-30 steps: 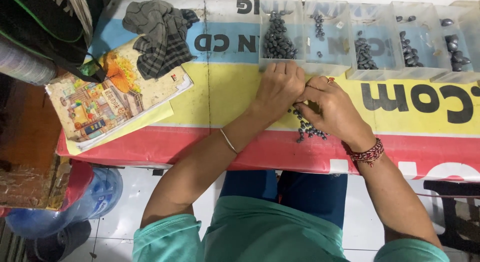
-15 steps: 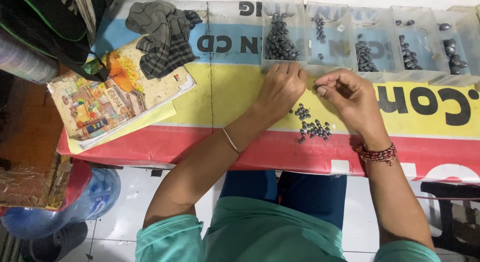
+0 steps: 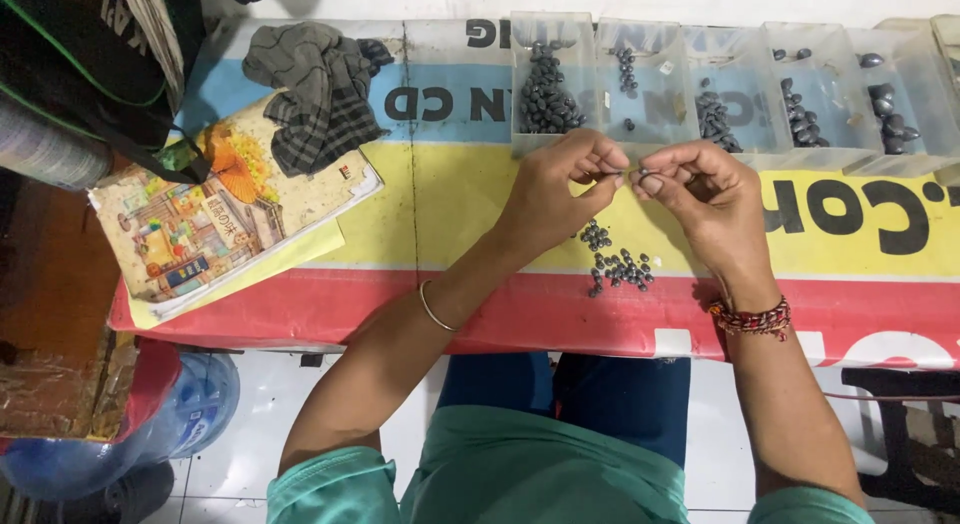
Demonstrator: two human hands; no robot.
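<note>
My left hand (image 3: 562,189) and my right hand (image 3: 700,199) are raised together just above the table, fingertips almost meeting. Between them I pinch a small dark bead (image 3: 641,172) with the right thumb and forefinger; the left fingers are pinched closed, likely on a thin thread I cannot make out. Below the hands a loose pile of small dark beads (image 3: 615,264) lies on the yellow banner that covers the table (image 3: 450,214). Right behind the hands stands a row of clear plastic boxes (image 3: 600,44) holding dark beads sorted by size.
A colourful picture book (image 3: 210,219) lies at the left with a grey checked cloth (image 3: 310,94) on its corner. A dark bag (image 3: 80,54) sits far left. A blue water jug (image 3: 120,434) stands on the tiled floor under the table edge.
My right hand lifted off the bead pile and moved right and up. Both hands now meet in front of the boxes with a bead pinched between them.
</note>
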